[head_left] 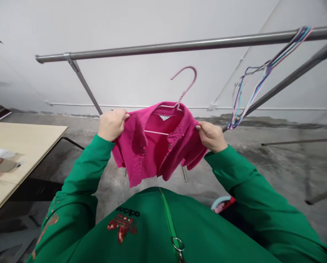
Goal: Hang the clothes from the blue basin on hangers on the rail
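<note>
A bright pink short jacket (149,157) with a collar and open front hangs on a pink clothes hanger (193,78), held up in front of my chest. The hanger's hook sticks up above the collar, below the metal rail and apart from it. Its lower bar shows inside the open neck. My left hand (112,123) pinches the jacket at one shoulder. At the other shoulder my right hand (211,136) grips the cloth between thumb and fingers. The hanger's shoulder ends are hidden inside the garment.
A metal clothes rail (163,46) runs across in front of me. Several coloured hangers (251,87) hang bunched at its right. To the left stands a pale wooden table (40,135) with a tape-like roll (2,162). A light-blue-rimmed container (220,201) sits low at my right.
</note>
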`<state>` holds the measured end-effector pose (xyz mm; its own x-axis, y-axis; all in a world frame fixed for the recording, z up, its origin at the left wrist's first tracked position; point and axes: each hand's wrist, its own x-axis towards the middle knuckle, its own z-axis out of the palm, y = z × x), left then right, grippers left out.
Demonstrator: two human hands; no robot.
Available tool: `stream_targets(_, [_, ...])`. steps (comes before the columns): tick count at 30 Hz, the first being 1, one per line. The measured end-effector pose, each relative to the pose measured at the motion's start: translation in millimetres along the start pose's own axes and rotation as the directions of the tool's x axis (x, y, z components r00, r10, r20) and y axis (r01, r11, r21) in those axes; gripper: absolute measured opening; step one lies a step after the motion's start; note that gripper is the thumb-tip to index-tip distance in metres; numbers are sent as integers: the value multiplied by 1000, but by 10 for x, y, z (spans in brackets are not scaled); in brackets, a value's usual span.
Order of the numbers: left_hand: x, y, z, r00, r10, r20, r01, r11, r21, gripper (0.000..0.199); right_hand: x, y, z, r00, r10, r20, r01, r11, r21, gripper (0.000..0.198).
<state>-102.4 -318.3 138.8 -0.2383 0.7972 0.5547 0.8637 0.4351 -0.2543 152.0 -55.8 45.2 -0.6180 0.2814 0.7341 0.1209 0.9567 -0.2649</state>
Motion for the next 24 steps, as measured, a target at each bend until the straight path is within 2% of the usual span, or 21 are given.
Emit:
stream_targets(4, [-21, -172, -28, 1000, 15, -16, -15, 1000, -12, 50, -85, 39, 15, 992, 76, 103, -87, 990, 107, 42])
stream_targets(6, [-51, -244, 6, 1000, 17, -12, -17, 1000, -26, 51, -100, 4, -46, 964, 138, 226, -190, 955, 226, 47])
stream_targets(7, [-67, -282, 34, 1000, 20, -11, -21, 999, -36, 52, -104, -33, -95, 933, 165, 319, -263, 919, 295, 48])
stream_targets(9, [-92, -359, 107, 999, 43, -5, -43, 997, -57, 52, -117, -148, -209, 819, 177, 546, -456, 779, 431, 48])
stream_targets(11, [-104, -433, 192, 997, 77, 20, -75, 994, -84, 52, -140, -297, -303, 654, 107, 749, -664, 556, 500, 45])
stream_targets(12, [-106, -467, 235, 995, 87, 39, -83, 991, -102, 51, -149, -376, -332, 589, 67, 805, -742, 440, 506, 43])
stream_targets(13, [-111, -498, 274, 995, 87, 56, -80, 990, -120, 49, -151, -454, -347, 554, 49, 831, -792, 338, 508, 41])
stream_targets(14, [-122, -528, 309, 995, 72, 65, -63, 989, -135, 45, -140, -528, -348, 547, 59, 835, -816, 260, 516, 39])
stream_targets(15, [-145, -557, 337, 997, 37, 62, -28, 989, -143, 41, -113, -598, -338, 560, 82, 825, -819, 209, 535, 37])
stream_targets(17, [-249, -611, 375, 997, -74, 30, 77, 985, -155, 34, -3, -722, -292, 606, 133, 784, -793, 171, 584, 35])
stream_targets(20, [-596, -669, 419, 980, -197, 38, 201, 954, -222, 36, 269, -884, -182, 642, 145, 753, -764, 194, 615, 36])
stream_targets(24, [-1370, -604, 576, 959, -229, 165, 270, 916, -298, 32, 687, -1094, 60, 699, 140, 701, -711, 248, 658, 36])
